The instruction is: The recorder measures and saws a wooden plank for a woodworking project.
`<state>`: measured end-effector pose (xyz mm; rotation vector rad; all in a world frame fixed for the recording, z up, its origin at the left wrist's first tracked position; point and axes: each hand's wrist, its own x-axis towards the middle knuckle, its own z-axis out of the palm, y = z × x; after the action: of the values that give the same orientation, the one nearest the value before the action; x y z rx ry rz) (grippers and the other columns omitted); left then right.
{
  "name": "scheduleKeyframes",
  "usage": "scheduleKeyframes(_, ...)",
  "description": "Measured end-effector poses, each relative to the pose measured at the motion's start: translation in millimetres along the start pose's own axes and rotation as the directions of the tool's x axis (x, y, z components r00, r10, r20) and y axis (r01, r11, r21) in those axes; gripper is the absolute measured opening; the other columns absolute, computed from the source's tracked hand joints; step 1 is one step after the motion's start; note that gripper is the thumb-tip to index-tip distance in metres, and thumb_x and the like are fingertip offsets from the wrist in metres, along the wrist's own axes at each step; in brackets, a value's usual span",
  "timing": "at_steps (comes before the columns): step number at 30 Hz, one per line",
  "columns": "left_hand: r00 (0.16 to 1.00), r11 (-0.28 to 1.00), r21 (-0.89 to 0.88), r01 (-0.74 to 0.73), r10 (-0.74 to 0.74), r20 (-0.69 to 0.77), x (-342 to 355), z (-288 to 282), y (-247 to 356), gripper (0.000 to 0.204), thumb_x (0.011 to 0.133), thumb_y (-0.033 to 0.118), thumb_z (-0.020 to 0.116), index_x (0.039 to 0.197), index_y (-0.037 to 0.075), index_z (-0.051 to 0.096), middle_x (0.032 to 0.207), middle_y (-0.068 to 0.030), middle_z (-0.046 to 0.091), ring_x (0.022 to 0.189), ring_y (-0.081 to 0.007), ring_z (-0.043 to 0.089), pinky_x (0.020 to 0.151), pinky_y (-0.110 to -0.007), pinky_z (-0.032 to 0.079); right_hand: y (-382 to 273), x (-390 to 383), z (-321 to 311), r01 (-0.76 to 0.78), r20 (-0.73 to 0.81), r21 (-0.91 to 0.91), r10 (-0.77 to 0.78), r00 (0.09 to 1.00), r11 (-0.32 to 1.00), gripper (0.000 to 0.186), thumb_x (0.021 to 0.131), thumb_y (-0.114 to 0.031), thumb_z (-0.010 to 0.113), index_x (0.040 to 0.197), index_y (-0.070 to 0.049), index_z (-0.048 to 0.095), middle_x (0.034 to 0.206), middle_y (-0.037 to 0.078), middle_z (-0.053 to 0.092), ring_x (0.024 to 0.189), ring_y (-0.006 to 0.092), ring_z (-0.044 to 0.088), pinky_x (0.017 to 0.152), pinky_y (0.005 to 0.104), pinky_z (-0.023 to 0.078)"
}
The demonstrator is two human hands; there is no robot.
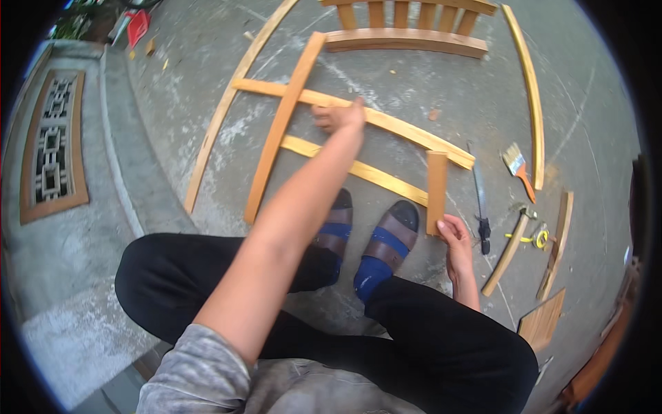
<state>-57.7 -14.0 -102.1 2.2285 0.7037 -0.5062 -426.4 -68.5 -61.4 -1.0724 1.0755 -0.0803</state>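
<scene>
My left hand [339, 116] reaches to the middle of a long pale wooden slat [410, 132], its fingers curled at the slat's near edge. A second slat [372, 176] lies nearer me, roughly parallel to it. A longer board [271, 169] crosses over the far slat at the left. My right hand [452, 234] pinches the lower end of a short board [436, 186], which lies across the slats' right ends. My sandalled feet [389, 234] are just below the nearer slat.
A slatted wooden frame [407, 43] lies beyond. Loose strips [217, 131] flank the work. At right are a paintbrush [516, 162], handsaw [479, 193], hammer [510, 248], tape measure [540, 239] and wood panel [541, 317]. A concrete ledge [117, 159] borders the left.
</scene>
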Motion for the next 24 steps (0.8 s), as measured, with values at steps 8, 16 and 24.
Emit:
scheduleKeyframes(8,0.987,0.98,-0.141,0.141,-0.15,-0.055,-12,-11,19,0.114,0.07,0.015,0.09,0.157,0.001,0.017,0.154,-0.0298,0.039,0.138,-0.0443,0.048,0.118,-0.048,0.039,-4,-2,17,0.121,-0.05,0.065,-0.118,0.992,0.991,0.027,0.097,-0.017,0.074,0.119,-0.004,0.066,0.105,0.003,0.073,0.098,0.009,0.064,0.089,0.0253,0.047)
scheduleKeyframes(16,0.975,0.939,-0.307,-0.156,0.096,-0.201,18,2,-36,0.083,0.076,0.006,0.082,0.142,-0.011,0.035,0.132,-0.0263,0.06,0.123,-0.0362,0.064,0.101,-0.045,0.054,-1,5,-7,0.291,-0.186,0.105,-0.268,0.945,0.951,0.025,0.097,-0.015,0.074,0.117,-0.003,0.064,0.105,0.005,0.071,0.099,0.0093,0.064,0.089,0.0247,0.049)
scheduleKeyframes(24,0.904,0.584,-0.809,0.068,0.307,0.298,21,-53,-78,0.116,0.085,-0.005,0.078,0.161,0.001,-0.01,0.142,-0.0225,0.05,0.129,-0.0368,0.056,0.107,-0.057,0.051,2,28,-34,0.293,-0.209,-0.179,-0.327,0.922,0.939,0.029,0.099,-0.019,0.073,0.118,0.001,0.064,0.106,0.008,0.07,0.099,0.0104,0.065,0.087,0.0256,0.051)
